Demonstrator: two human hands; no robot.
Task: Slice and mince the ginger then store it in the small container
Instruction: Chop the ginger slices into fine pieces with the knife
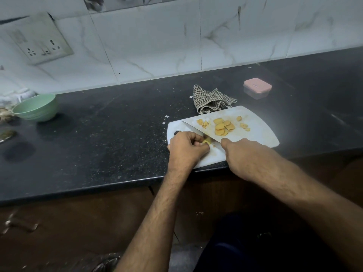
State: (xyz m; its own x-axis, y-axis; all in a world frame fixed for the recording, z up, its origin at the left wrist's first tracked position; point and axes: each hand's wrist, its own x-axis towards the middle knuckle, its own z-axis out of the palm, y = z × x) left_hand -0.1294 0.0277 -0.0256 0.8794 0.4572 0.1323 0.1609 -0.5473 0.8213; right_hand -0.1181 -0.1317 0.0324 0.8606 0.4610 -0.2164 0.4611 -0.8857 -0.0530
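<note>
A white cutting board (261, 132) lies at the front edge of the black counter. On it sits a pile of round ginger slices (224, 126), with smaller cut bits (203, 123) to the left and right of the pile. My left hand (185, 147) pinches a small yellow ginger piece (207, 141) against the board. My right hand (243, 152) grips the knife's handle, which is hidden in my fist. The knife blade (196, 130) slants to the upper left and rests on the held piece. A small clear container with a pink lid (257, 88) stands shut behind the board.
A checked cloth (212, 100) lies crumpled just behind the board. A pale green bowl (36, 107) stands at the far left of the counter (108, 134), near white cups. A wall socket (41, 42) sits on the tiled wall. Crumbs speckle the counter.
</note>
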